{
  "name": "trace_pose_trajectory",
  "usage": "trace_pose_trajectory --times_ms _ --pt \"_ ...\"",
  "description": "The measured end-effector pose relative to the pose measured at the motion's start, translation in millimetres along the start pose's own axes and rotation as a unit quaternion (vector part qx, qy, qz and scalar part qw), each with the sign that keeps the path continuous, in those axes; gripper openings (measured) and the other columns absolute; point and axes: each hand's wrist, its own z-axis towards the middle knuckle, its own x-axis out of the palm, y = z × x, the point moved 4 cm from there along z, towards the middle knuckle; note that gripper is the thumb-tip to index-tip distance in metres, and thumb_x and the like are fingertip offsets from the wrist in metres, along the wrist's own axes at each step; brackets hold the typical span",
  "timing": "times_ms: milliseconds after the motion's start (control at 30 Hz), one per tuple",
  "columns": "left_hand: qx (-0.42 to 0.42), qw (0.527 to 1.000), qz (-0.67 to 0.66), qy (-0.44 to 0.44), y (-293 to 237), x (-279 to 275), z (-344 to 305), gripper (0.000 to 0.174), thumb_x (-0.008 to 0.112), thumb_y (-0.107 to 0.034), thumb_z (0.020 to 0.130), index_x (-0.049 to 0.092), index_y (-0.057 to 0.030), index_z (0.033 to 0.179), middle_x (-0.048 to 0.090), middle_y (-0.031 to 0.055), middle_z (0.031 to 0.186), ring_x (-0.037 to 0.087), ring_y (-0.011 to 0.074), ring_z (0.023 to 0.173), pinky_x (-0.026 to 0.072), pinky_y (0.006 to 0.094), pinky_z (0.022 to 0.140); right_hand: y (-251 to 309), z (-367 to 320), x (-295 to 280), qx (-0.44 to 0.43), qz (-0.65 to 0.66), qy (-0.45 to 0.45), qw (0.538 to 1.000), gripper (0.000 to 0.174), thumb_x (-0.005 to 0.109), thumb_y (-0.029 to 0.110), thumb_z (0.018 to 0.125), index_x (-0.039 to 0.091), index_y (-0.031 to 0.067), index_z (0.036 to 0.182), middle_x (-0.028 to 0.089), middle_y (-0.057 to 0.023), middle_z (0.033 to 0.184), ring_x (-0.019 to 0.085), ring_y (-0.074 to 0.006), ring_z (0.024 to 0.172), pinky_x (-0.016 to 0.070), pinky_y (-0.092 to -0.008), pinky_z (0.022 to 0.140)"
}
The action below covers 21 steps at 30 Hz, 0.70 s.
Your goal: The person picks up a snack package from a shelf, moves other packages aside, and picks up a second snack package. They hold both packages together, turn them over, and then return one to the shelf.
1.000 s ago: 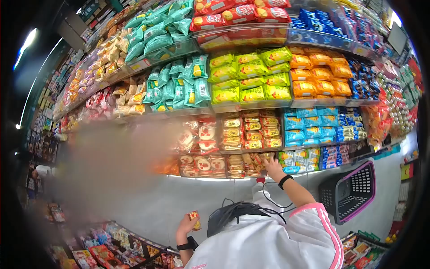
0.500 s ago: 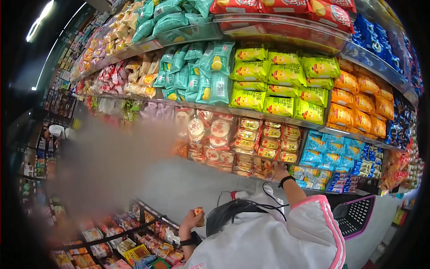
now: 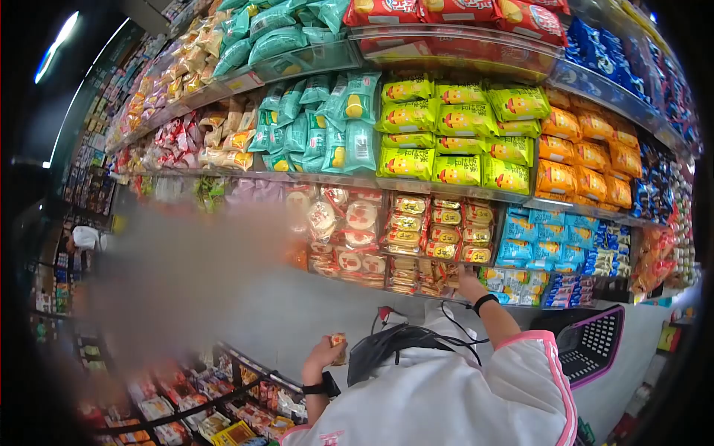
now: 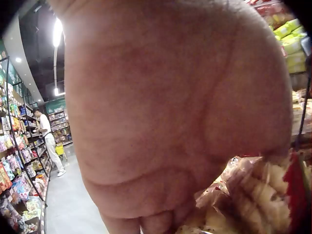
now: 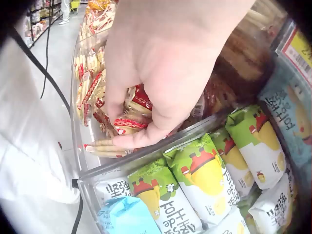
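Nearest is the person's white top [image 3: 439,394], with a dark bag [image 3: 387,353] at the waist. Left of the bag, the left hand [image 3: 318,355] grips a small wrapped packet [image 3: 339,349] — held low and apart from the shelves, presumably so it stays out of the other arm's way. On the floor to the right stands a purple-rimmed basket [image 3: 595,334], probably put there to leave both hands free.

Farther on, the right hand [image 5: 165,73] is down inside a clear-walled lower bin, thumb and fingers pinching a red-and-gold packet [image 5: 130,124] among others like it. The hand comes in from above, likely because the bin's walls leave the top as the easy way in. A clear divider [image 5: 114,165] separates these from green-and-white packets [image 5: 202,170] on the right, seemingly to keep each kind together.

Beyond and above, blue packets [image 3: 547,239] sit to the right, with yellow-green packets [image 3: 465,119] and orange packets [image 3: 587,152] on the next tier — stacked label outward, likely for easy reading. Farthest off, down the aisle on the left, another person [image 4: 48,139] stands facing shelves.
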Motion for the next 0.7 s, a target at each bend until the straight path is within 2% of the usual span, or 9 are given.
trace_pose_trajectory --times_ms 133,233,333,367,433,533,633,667,700 --pt "0.057 0.998 -0.025 0.022 -8.2 -30.3 1.3 0.074 0.064 -0.051 0.076 0.048 0.0065 0.118 0.061 0.0273 0.106 0.06 0.0383 0.103 0.0474 0.0402 0.086 2.1 -17.8 -10.8 0.037 0.076 -0.014 0.996 0.094 0.071 -0.001 0.06 0.017 -0.0004 0.137 0.038 -0.0376 0.122 0.046 -0.0527 0.108 0.0455 -0.0505 0.087" --pt "0.075 0.997 -0.02 0.008 2.3 -49.5 10.4 0.071 0.066 -0.049 0.076 0.048 0.005 0.119 0.062 0.0255 0.106 0.061 0.0366 0.102 0.0477 0.0399 0.085 19.4 -34.3 -30.0 0.093 0.145 -0.077 0.982 0.093 0.073 -0.001 0.06 0.018 -0.0007 0.135 0.043 -0.0346 0.117 0.049 -0.0492 0.108 0.0458 -0.0482 0.088" --pt "0.096 0.995 -0.033 -0.002 7.0 -68.2 6.7 0.07 0.066 -0.047 0.077 0.047 0.0043 0.121 0.062 0.0241 0.107 0.061 0.0348 0.102 0.0478 0.0389 0.085 51.4 -57.6 -62.5 0.024 0.202 -0.159 0.966 0.096 0.078 0.0 0.06 0.016 0.002 0.134 0.049 -0.029 0.112 0.055 -0.0394 0.104 0.0499 -0.0447 0.083" --pt "0.104 0.992 -0.064 0.005 2.6 -79.2 -4.2 0.072 0.065 -0.049 0.078 0.046 0.0046 0.122 0.061 0.0248 0.108 0.06 0.0357 0.103 0.0471 0.0391 0.086 61.5 -66.4 -74.8 0.08 0.285 -0.11 0.949 0.097 0.078 0.0 0.061 0.015 0.0043 0.135 0.049 -0.0267 0.111 0.056 -0.0358 0.102 0.0509 -0.0432 0.08" --pt "0.139 0.984 -0.105 0.023 -5.2 -95.8 -13.8 0.072 0.063 -0.05 0.079 0.045 0.0047 0.123 0.061 0.0239 0.11 0.06 0.0349 0.103 0.0463 0.0384 0.087 104.5 -86.3 -114.3 0.183 0.441 -0.008 0.879 0.097 0.078 0.001 0.064 0.012 0.009 0.135 0.051 -0.0219 0.109 0.058 -0.0286 0.099 0.0529 -0.0401 0.075" --pt "0.209 0.967 -0.137 0.047 0.5 -110.8 -5.7 0.066 0.064 -0.044 0.082 0.046 0.0036 0.123 0.061 0.0192 0.106 0.06 0.0274 0.097 0.047 0.0349 0.084 135.8 -98.8 -126.6 0.137 0.532 -0.016 0.835 0.088 0.073 -0.001 0.073 0.01 0.0108 0.134 0.051 -0.0169 0.113 0.056 -0.023 0.098 0.0529 -0.036 0.073" --pt "0.258 0.954 -0.146 0.041 7.1 -114.1 12.3 0.06 0.065 -0.038 0.084 0.047 0.0022 0.123 0.061 0.0152 0.102 0.061 0.0198 0.091 0.0485 0.0319 0.079 194.6 -115.1 -158.9 0.069 0.767 0.017 0.637 0.084 0.065 -0.011 0.076 0.013 0.019 0.135 0.052 -0.0138 0.116 0.057 -0.0242 0.096 0.0526 -0.0391 0.073" --pt "0.277 0.952 -0.125 0.028 2.5 -119.7 11.6 0.06 0.065 -0.038 0.084 0.047 0.0021 0.124 0.061 0.0148 0.102 0.06 0.0198 0.092 0.0484 0.032 0.079 211.6 -119.4 -167.8 0.055 0.809 0.027 0.585 0.081 0.058 -0.015 0.078 0.018 0.0248 0.137 0.051 -0.0118 0.119 0.058 -0.0242 0.094 0.0518 -0.04 0.071" --pt "0.295 0.95 -0.105 0.014 -3.9 -127.7 9.7 0.06 0.065 -0.038 0.084 0.047 0.002 0.124 0.061 0.0144 0.103 0.06 0.0199 0.093 0.0482 0.032 0.08 219.3 -122.6 -170.2 0.033 0.821 0.05 0.567 0.08 0.058 -0.014 0.079 0.02 0.0245 0.137 0.051 -0.0115 0.12 0.058 -0.0243 0.096 0.0515 -0.0399 0.071"
